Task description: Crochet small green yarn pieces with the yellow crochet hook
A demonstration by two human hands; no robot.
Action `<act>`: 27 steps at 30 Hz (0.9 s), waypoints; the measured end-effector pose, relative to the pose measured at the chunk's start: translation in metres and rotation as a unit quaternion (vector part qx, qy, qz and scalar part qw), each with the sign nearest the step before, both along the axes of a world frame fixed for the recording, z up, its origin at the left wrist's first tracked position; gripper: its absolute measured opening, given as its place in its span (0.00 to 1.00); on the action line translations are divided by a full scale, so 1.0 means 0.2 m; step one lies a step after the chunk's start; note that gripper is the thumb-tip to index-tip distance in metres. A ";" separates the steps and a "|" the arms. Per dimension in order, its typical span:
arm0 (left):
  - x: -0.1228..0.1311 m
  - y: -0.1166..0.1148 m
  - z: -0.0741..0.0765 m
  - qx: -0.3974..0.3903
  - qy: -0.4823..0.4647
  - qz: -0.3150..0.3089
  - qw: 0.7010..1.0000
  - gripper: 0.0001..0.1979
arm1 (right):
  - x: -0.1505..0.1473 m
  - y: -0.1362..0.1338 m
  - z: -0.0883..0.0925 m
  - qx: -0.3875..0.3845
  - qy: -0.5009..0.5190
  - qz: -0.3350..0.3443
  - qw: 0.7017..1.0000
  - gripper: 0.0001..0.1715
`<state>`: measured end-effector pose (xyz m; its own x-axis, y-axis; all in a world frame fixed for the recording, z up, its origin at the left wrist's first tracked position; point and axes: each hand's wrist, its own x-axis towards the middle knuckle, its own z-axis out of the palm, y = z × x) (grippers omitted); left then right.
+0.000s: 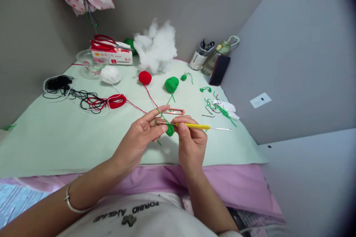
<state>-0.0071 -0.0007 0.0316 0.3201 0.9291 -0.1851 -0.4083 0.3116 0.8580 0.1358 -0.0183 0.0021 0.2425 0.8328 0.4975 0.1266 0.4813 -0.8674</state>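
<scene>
Pinching a small, round green crocheted piece [170,130] with the left hand [144,129], the person raises that forefinger under a taut green strand; the right hand [191,133] grips a yellow-handled metal crochet hook [193,126]. Taking the piece as the clock's centre, above the table [97,140], a round green yarn ball [171,84] sits at 12. A loop could slip off if the hook tilts or the strand slackens; stitches are too small to read. The red strand near the left fingers, from the round red yarn ball [145,77] at 11, could snag.

At 10, a clear plastic bowl [83,59] shows bits of red and green, unclear through its wall. A label-wrapped cup [198,60] at 1 holds scissors and dark-handled tools. The white-and-red cardboard box [121,58] at 11 hides its contents.
</scene>
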 end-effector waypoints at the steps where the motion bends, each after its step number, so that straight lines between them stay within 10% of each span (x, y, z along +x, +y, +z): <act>1: 0.00 0.00 0.00 -0.001 -0.002 0.004 1.000 0.26 | 0.00 -0.01 -0.01 0.014 -0.028 -0.011 0.999 0.10; 6: 0.02 0.01 -0.02 -0.037 -0.060 -0.027 0.997 0.22 | 0.01 -0.03 -0.05 0.171 -0.223 -0.097 0.955 0.22; 13: 0.00 0.03 0.00 -0.059 -0.074 -0.032 0.995 0.18 | 0.05 -0.02 0.05 0.009 0.071 -0.003 0.997 0.10; 27: 0.01 -0.01 0.00 0.009 -0.010 -0.015 1.000 0.16 | 0.04 -0.01 0.02 -0.017 0.024 -0.006 1.000 0.09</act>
<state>-0.0050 -0.0022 0.0310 0.3515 0.9220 -0.1625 -0.4155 0.3092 0.8554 0.1442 -0.0197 0.0069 0.2747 0.8464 0.4563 0.0900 0.4498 -0.8886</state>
